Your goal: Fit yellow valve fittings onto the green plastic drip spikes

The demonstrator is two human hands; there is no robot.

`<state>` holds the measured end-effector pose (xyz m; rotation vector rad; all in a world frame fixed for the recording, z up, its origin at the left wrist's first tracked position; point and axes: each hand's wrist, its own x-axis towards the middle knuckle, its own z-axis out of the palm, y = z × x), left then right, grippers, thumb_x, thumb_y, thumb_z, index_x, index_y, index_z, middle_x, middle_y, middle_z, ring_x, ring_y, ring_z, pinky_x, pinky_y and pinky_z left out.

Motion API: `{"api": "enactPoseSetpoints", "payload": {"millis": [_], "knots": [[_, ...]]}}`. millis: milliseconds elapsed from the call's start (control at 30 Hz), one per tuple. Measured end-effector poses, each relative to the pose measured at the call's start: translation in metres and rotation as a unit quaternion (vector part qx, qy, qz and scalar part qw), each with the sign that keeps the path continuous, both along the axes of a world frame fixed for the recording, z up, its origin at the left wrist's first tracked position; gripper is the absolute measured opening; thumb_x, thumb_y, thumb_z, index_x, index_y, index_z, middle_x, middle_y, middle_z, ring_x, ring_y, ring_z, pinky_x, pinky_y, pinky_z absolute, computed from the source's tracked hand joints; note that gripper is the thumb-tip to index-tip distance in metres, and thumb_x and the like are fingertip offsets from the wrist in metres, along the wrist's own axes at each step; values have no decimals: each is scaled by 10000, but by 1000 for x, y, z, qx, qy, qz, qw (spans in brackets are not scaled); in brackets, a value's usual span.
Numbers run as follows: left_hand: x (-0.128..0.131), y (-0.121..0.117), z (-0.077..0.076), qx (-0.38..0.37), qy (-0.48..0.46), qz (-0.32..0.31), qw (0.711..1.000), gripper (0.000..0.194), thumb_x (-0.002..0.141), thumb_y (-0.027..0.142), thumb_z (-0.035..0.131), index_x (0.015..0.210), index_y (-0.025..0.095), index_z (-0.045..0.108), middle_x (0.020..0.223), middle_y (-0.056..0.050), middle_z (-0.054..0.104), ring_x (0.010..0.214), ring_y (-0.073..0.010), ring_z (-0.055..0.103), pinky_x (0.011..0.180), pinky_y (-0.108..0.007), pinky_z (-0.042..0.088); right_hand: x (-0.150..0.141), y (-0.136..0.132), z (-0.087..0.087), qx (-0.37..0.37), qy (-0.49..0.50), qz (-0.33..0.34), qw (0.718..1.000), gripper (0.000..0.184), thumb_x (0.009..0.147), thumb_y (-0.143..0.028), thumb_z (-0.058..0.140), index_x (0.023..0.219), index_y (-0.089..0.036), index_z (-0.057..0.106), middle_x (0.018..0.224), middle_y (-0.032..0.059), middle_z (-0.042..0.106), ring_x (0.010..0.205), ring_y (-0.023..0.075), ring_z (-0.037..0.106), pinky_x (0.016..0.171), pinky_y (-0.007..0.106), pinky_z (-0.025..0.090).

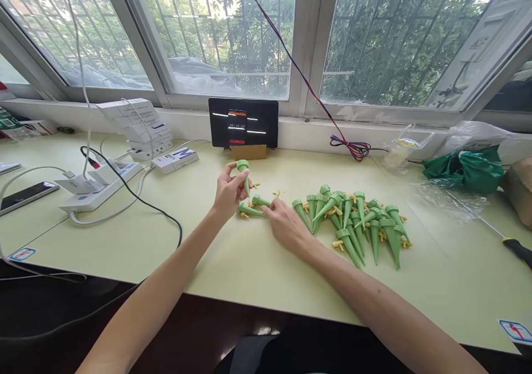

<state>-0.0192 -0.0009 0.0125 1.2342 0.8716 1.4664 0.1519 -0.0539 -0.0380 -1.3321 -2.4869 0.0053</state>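
My left hand is closed round a green cone-shaped plastic spike, held upright above the pale table. My right hand rests on the table with its fingers pinched at another green spike lying there. A third spike lies just below my left hand. Small yellow plastic parts are scattered close to both hands. To the right of my right hand lies a pile of several green spikes with yellow fittings among them.
A tablet showing a timer leans against the window ledge. At the left are a white power strip with cables, stacked white boxes and a phone. Plastic bags and a screwdriver lie at the right.
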Motion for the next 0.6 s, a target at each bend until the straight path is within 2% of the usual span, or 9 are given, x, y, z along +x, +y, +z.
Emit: {"api": "enactPoseSetpoints", "payload": {"millis": [200,467,600], "knots": [[-1,1,0,-5,-10,1,1000,371,773,322,738,1016,220,477,536,68,581,326,-57,375,350,-183,271,2,-1,-5,0,15,1,1000,433,912,-13,404,1264,-190,584,1070,113,531,940,213,537,713,282,428],[-1,1,-2,-16,-9,-5,1000,355,778,308,735,1015,219,485,537,66,578,339,-55,368,363,-178,284,4,-3,-7,20,20,-2,1000,293,923,-19,402,1047,-160,627,1069,115,534,886,194,531,677,270,399],[0,2,-3,-18,-5,-10,1000,354,782,310,732,1015,219,481,537,64,582,337,-56,371,365,-179,292,4,-5,-6,29,26,-3,999,265,935,-28,408,1004,-154,631,1089,120,543,878,189,535,682,270,408]]}}
